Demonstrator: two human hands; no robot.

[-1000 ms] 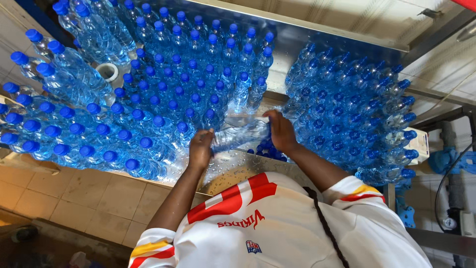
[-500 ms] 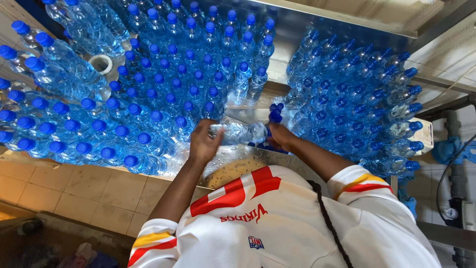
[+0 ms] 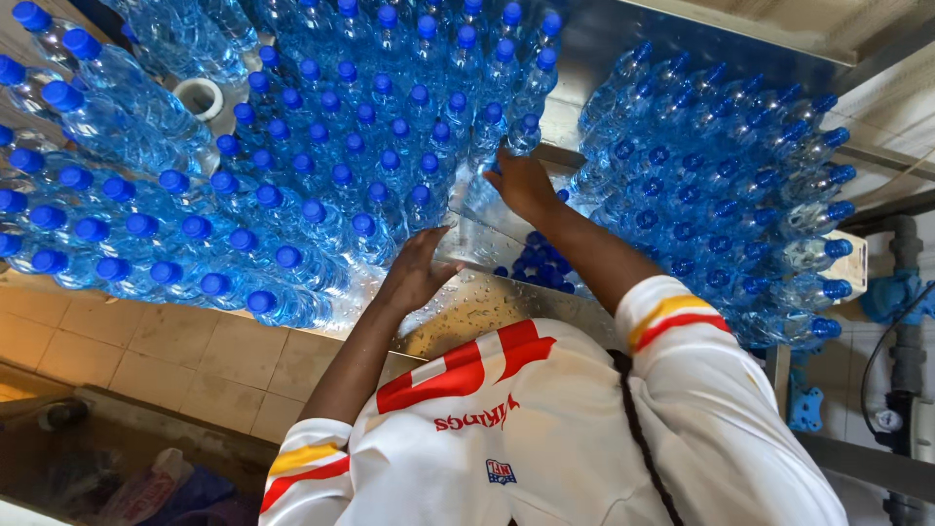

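Note:
A clear plastic water bottle (image 3: 474, 216) lies tilted between my two hands, over the wet steel table (image 3: 487, 302). My left hand (image 3: 419, 268) grips its lower end. My right hand (image 3: 521, 185) holds its upper end, up against the edge of a big cluster of upright blue-capped bottles (image 3: 341, 146). That cluster fills the left and middle of the table. A second cluster of blue-capped bottles (image 3: 721, 195) stands to the right of my right arm.
A white round opening (image 3: 200, 95) shows among the bottles at the upper left. Loose blue caps (image 3: 541, 263) lie under my right forearm. Tan floor tiles (image 3: 166, 360) are at the lower left, and blue pipe fittings (image 3: 901, 292) at the far right.
Both hands have carried the bottle away from me and up against the edge of the middle cluster. The bottle has turned from lying crosswise to pointing toward the cluster.

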